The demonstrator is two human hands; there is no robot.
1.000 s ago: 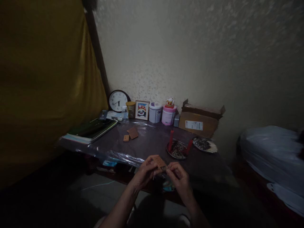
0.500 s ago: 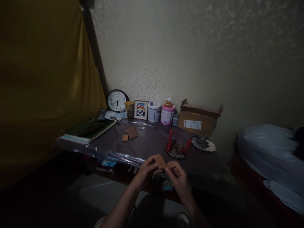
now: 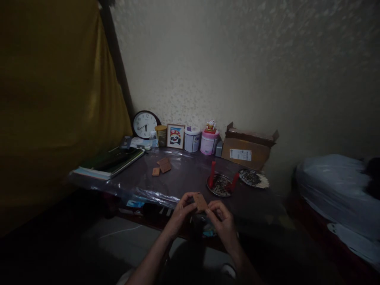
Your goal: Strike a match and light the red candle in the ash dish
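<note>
Between my two hands, at the table's front edge, is a flat brown rectangular piece [image 3: 200, 202] with small dark marks on it; I cannot make out its material. My left hand [image 3: 181, 213] pinches its left side, thumb in front. At the lower right corner, my right hand [image 3: 222, 221] grips it between thumb and fingers. Farther back on the table lie a small square brown piece [image 3: 156, 171] and some larger brown flat pieces [image 3: 164, 165], partly overlapping.
A round plate [image 3: 221, 194] with red candles [image 3: 212, 174] and dark bits lies beyond my right hand. Another plate [image 3: 247, 178] holds pale sticks. A cardboard box [image 3: 246, 152], tins [image 3: 192, 140], a picture frame [image 3: 175, 137] and a clock [image 3: 145, 125] line the wall. Books [image 3: 111, 164] lie left.
Both hands keep hold of the brown piece, which is tilted slightly more upright. The whole view has shifted a little.
</note>
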